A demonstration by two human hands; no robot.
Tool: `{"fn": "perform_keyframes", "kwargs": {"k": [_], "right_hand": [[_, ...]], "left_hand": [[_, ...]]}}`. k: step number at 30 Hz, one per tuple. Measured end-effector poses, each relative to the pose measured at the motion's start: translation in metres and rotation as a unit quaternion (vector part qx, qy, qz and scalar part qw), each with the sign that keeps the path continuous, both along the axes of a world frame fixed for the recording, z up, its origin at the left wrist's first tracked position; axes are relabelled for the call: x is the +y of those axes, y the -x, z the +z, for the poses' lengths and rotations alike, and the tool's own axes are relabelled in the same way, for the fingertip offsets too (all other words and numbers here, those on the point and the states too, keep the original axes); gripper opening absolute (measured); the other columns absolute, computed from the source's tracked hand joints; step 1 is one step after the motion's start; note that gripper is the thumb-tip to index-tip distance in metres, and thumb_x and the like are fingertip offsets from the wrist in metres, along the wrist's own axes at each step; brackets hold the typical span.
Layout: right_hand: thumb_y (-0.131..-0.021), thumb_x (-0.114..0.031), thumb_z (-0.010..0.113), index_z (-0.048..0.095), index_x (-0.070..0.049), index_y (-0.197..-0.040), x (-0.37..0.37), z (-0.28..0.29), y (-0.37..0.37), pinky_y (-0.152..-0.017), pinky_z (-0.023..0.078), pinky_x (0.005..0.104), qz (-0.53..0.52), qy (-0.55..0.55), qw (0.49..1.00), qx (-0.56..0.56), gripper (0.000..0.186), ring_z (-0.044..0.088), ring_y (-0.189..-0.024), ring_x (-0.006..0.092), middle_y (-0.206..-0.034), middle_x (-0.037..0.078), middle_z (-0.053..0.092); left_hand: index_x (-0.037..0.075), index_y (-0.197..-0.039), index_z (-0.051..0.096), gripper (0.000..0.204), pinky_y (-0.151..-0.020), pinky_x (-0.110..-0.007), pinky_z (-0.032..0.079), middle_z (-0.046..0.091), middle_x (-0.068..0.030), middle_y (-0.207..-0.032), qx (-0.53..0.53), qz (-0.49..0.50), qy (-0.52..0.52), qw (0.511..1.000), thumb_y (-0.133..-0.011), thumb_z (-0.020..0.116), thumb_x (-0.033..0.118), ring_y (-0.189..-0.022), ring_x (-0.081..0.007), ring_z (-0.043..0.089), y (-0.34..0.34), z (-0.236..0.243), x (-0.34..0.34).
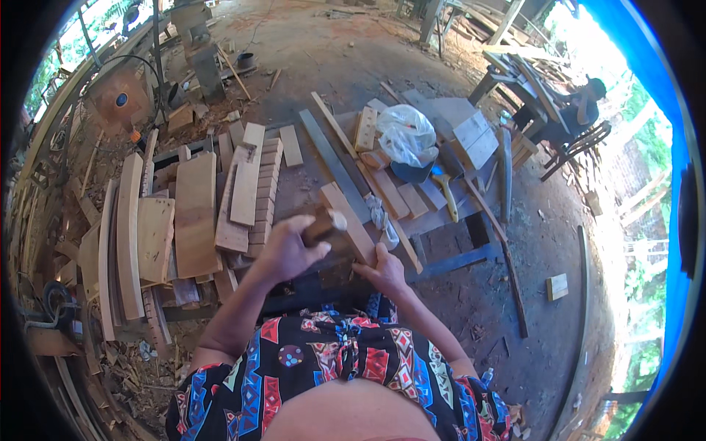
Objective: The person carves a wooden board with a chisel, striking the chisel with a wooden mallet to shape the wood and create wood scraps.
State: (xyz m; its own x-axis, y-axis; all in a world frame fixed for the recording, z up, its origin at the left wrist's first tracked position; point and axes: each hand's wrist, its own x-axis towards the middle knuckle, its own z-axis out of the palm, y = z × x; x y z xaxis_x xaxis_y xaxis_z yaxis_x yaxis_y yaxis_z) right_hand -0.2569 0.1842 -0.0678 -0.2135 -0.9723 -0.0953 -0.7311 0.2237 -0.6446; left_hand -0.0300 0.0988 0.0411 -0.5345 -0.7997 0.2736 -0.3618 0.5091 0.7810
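Observation:
My left hand [285,248] is closed around a short, dark brown block-like piece [319,229] with a pale end; blur hides its exact kind. It is raised just left of a narrow wooden board [348,222], and I cannot tell whether the two touch. At the near end of that board my right hand [385,272] grips it, thumb on top. The board slants away to the far left over the workbench. Right beside it lies a crumpled whitish plastic wrapper [379,220].
Stacked planks [195,213] and slats cover the bench's left side. Farther right are a clear plastic bag [406,134], a paintbrush [446,192] with a yellow handle, and a pale wood block [476,140]. Another person [586,104] sits at the far right. An offcut [557,287] lies on the floor.

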Motion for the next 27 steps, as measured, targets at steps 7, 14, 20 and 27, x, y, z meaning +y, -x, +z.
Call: {"fn": "perform_keyframes", "kwargs": {"k": [7, 14, 20, 27], "right_hand": [[-0.069, -0.019, 0.077, 0.051, -0.001, -0.096, 0.01, 0.111, 0.008, -0.068, 0.044, 0.0283, -0.092, 0.186, 0.914, -0.349, 0.041, 0.055, -0.075, 0.014, -0.084, 0.006, 0.057], [-0.071, -0.02, 0.077, 0.051, 0.0, -0.095, -0.014, 0.123, 0.007, -0.066, 0.043, 0.0279, -0.016, 0.353, 0.89, -0.288, 0.04, 0.052, -0.072, 0.0139, -0.08, 0.006, 0.056], [-0.07, -0.033, 0.075, 0.055, 0.002, -0.094, -0.007, 0.027, 0.013, -0.067, 0.045, 0.0344, -0.006, 0.125, 0.968, -0.216, 0.047, 0.057, -0.073, 0.0222, -0.08, 0.012, 0.059], [-0.068, -0.04, 0.075, 0.058, -0.001, -0.1, 0.02, -0.015, 0.02, -0.071, 0.046, 0.0366, -0.095, 0.068, 0.971, -0.207, 0.053, 0.063, -0.08, 0.0284, -0.084, 0.017, 0.064]], "left_hand": [[-0.003, -0.128, 0.043, 0.068, -0.084, -0.041, 0.05, 0.043, -0.0192, -0.116, -0.223, 0.11, -0.013, 0.969, -0.07, 0.072, 0.018, -0.099, -0.0354, 0.059, -0.003, -0.06, 0.01], [-0.004, -0.133, 0.035, 0.078, -0.085, -0.039, 0.05, 0.034, -0.0194, -0.126, -0.302, 0.13, -0.019, 0.944, -0.069, 0.073, 0.018, -0.099, -0.0353, 0.059, 0.001, -0.071, -0.002], [0.0, -0.134, 0.036, 0.078, -0.083, -0.041, 0.05, 0.031, -0.0202, -0.132, -0.352, 0.094, 0.035, 0.931, -0.068, 0.074, 0.019, -0.091, -0.0368, 0.063, -0.004, -0.073, 0.003], [0.0, -0.131, 0.038, 0.075, -0.08, -0.042, 0.051, 0.034, -0.0218, -0.131, -0.352, 0.09, 0.012, 0.931, -0.068, 0.073, 0.018, -0.09, -0.0375, 0.063, -0.004, -0.071, 0.003]]}}
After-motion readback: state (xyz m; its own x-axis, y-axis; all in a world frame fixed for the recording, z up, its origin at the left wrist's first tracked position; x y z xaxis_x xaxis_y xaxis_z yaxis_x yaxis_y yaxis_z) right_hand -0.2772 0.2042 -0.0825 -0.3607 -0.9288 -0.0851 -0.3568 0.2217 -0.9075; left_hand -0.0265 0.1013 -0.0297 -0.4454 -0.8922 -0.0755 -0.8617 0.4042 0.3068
